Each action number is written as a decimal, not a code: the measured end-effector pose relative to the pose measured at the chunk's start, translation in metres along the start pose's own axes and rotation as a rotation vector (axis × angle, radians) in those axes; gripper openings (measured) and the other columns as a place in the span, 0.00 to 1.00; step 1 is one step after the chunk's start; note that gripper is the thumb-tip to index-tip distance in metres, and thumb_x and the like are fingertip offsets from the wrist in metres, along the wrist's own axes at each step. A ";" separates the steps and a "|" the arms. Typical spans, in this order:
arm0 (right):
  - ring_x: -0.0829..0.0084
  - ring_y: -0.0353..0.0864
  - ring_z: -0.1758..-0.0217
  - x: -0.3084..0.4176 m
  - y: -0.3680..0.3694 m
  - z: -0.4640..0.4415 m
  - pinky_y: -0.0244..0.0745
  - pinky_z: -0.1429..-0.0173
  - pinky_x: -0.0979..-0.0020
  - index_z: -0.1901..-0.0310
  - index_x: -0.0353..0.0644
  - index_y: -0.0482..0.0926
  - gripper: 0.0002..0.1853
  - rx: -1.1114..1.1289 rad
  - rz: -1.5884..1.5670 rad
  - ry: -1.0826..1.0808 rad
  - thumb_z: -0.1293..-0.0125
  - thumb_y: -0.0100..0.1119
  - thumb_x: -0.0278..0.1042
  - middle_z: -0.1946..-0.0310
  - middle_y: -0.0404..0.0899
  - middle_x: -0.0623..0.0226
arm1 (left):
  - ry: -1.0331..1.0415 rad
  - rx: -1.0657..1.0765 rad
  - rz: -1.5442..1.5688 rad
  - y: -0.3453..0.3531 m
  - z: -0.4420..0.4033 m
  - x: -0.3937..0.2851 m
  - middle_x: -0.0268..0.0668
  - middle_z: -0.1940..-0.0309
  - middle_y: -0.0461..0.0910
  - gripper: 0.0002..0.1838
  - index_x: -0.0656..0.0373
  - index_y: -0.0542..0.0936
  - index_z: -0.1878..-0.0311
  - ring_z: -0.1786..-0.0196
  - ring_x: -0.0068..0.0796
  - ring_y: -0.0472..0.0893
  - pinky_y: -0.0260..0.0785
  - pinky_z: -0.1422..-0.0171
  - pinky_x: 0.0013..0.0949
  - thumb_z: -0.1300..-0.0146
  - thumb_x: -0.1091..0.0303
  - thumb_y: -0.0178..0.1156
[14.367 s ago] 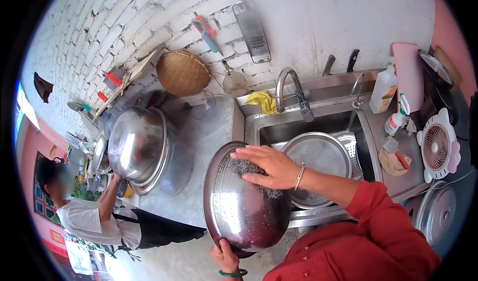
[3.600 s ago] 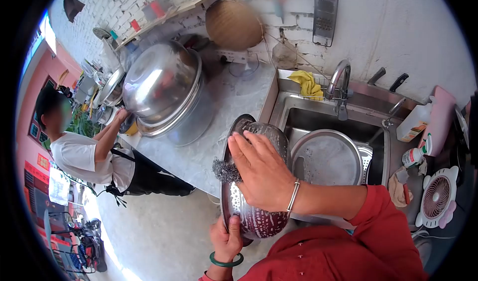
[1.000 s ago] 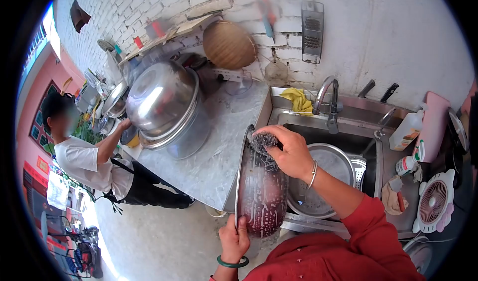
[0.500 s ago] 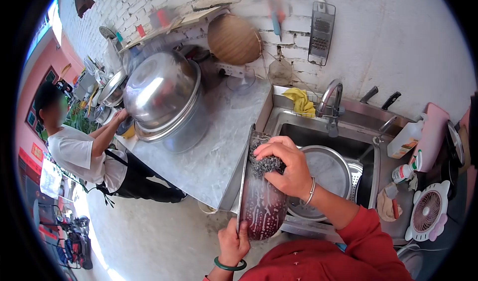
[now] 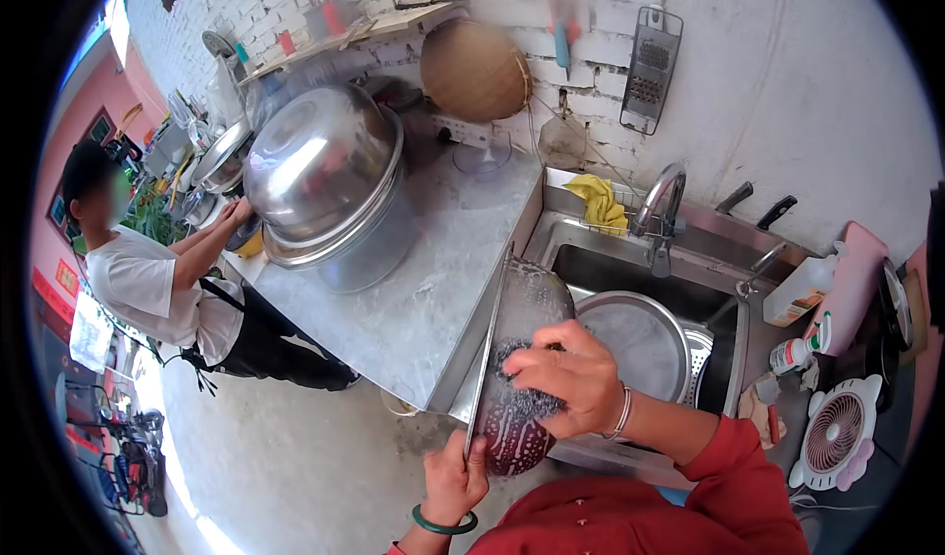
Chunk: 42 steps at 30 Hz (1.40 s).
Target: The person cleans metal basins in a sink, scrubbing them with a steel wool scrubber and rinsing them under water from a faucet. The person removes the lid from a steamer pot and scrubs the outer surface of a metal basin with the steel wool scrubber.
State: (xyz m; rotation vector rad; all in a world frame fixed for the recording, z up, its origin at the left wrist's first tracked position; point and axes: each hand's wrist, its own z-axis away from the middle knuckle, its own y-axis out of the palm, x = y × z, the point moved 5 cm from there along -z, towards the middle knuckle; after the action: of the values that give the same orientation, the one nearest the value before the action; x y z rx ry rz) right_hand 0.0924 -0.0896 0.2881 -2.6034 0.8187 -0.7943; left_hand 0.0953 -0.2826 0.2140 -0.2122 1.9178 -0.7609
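Observation:
A metal basin (image 5: 535, 304) with soapy streaks and holes is held up on its side in front of the sink (image 5: 733, 363). My left hand (image 5: 455, 478), with a green bangle on the wrist, grips its rim at the lower end. Against the basin's outer surface my right hand (image 5: 576, 378) presses a grey steel-wool scrubber (image 5: 527, 376), with its fingers curled round it. A round metal pan (image 5: 640, 334) lies in the sink, partly hidden by my right hand and forearm.
Left of the sink, large stacked metal bowls (image 5: 320, 161) stand on the grey counter (image 5: 433, 260). A person (image 5: 148, 279) in a white shirt stands beyond them. The faucet (image 5: 664, 211), a yellow cloth (image 5: 598, 201), bottles, two knives and a small fan (image 5: 839, 432) are around the sink.
My right hand has moved the scrubber down the basin's outer surface, from near the upper rim toward the lower part. My left hand keeps its hold on the rim.

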 end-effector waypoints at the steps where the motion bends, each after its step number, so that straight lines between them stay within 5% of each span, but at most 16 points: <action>1: 0.63 0.74 0.64 -0.013 -0.004 -0.006 0.72 0.62 0.69 0.72 0.42 0.76 0.15 -0.028 0.049 0.045 0.70 0.58 0.28 0.67 0.80 0.68 | -0.003 -0.005 -0.001 -0.001 0.001 -0.001 0.41 0.88 0.68 0.09 0.60 0.73 0.70 0.85 0.41 0.71 0.61 0.79 0.34 0.36 0.67 0.52; 6: 0.63 0.74 0.68 0.011 0.000 -0.002 0.73 0.65 0.69 0.71 0.38 0.75 0.16 0.002 0.000 -0.034 0.70 0.59 0.26 0.68 0.78 0.66 | 0.075 0.006 -0.017 0.004 -0.006 -0.007 0.40 0.89 0.66 0.08 0.58 0.69 0.73 0.86 0.46 0.70 0.59 0.81 0.41 0.38 0.69 0.53; 11: 0.64 0.73 0.70 -0.035 -0.009 -0.014 0.71 0.67 0.71 0.74 0.39 0.74 0.13 -0.118 0.194 0.116 0.70 0.56 0.26 0.70 0.80 0.67 | 0.082 0.015 -0.036 0.000 -0.007 -0.011 0.40 0.89 0.67 0.07 0.58 0.71 0.71 0.86 0.44 0.71 0.60 0.81 0.40 0.38 0.68 0.54; 16: 0.64 0.74 0.69 0.025 0.006 0.000 0.71 0.67 0.69 0.72 0.38 0.75 0.14 0.054 0.059 -0.135 0.69 0.59 0.25 0.72 0.77 0.66 | 0.003 0.001 0.014 0.000 -0.007 -0.005 0.40 0.88 0.68 0.11 0.60 0.72 0.73 0.86 0.38 0.71 0.60 0.80 0.35 0.36 0.66 0.51; 21: 0.67 0.75 0.69 -0.018 -0.006 -0.014 0.72 0.67 0.72 0.75 0.40 0.76 0.13 -0.077 0.254 0.075 0.70 0.58 0.30 0.72 0.78 0.68 | 0.078 0.011 -0.014 -0.001 -0.007 -0.007 0.40 0.89 0.67 0.09 0.59 0.71 0.73 0.86 0.41 0.71 0.60 0.80 0.37 0.37 0.67 0.52; 24: 0.64 0.73 0.72 0.023 0.007 -0.002 0.71 0.69 0.70 0.74 0.39 0.74 0.14 0.087 0.095 -0.174 0.71 0.57 0.26 0.73 0.78 0.67 | 0.071 0.001 0.015 0.000 -0.009 -0.006 0.41 0.90 0.66 0.08 0.58 0.70 0.72 0.86 0.45 0.70 0.60 0.81 0.40 0.39 0.68 0.54; 28: 0.68 0.75 0.71 -0.026 -0.009 -0.022 0.71 0.69 0.71 0.76 0.40 0.75 0.11 -0.021 0.260 0.030 0.68 0.58 0.31 0.71 0.78 0.67 | 0.073 0.042 0.016 0.000 -0.007 -0.008 0.41 0.90 0.66 0.08 0.58 0.70 0.73 0.86 0.45 0.70 0.60 0.82 0.39 0.39 0.68 0.54; 33: 0.63 0.74 0.73 0.010 0.003 -0.011 0.70 0.70 0.70 0.73 0.39 0.75 0.14 0.067 0.080 -0.153 0.71 0.57 0.26 0.73 0.78 0.66 | 0.052 0.014 0.051 0.000 -0.008 -0.007 0.41 0.90 0.66 0.07 0.59 0.70 0.72 0.86 0.46 0.70 0.59 0.82 0.40 0.39 0.69 0.55; 35: 0.66 0.76 0.67 -0.032 -0.008 -0.022 0.71 0.67 0.69 0.75 0.39 0.75 0.14 0.010 0.247 0.108 0.71 0.59 0.30 0.69 0.77 0.65 | 0.108 0.027 -0.016 -0.001 -0.008 -0.008 0.41 0.90 0.66 0.08 0.58 0.70 0.72 0.86 0.45 0.71 0.60 0.82 0.40 0.39 0.69 0.54; 40: 0.63 0.73 0.72 0.024 0.004 -0.006 0.70 0.69 0.69 0.74 0.39 0.74 0.13 0.097 0.079 -0.195 0.69 0.58 0.27 0.75 0.75 0.66 | 0.059 0.028 0.039 0.000 -0.009 -0.009 0.41 0.90 0.66 0.09 0.58 0.70 0.73 0.85 0.46 0.71 0.60 0.81 0.40 0.39 0.67 0.54; 42: 0.65 0.74 0.70 -0.018 -0.005 -0.018 0.71 0.68 0.69 0.74 0.39 0.74 0.14 0.058 0.167 -0.049 0.70 0.58 0.28 0.71 0.76 0.66 | 0.085 0.034 0.010 0.000 -0.009 -0.011 0.41 0.90 0.66 0.09 0.58 0.70 0.73 0.85 0.45 0.71 0.60 0.81 0.39 0.39 0.67 0.54</action>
State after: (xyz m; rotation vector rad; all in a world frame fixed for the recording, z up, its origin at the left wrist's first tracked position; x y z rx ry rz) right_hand 0.0719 -0.0772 0.2976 -2.4551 0.9696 -0.6941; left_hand 0.0926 -0.2741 0.2249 -0.1513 1.9835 -0.8062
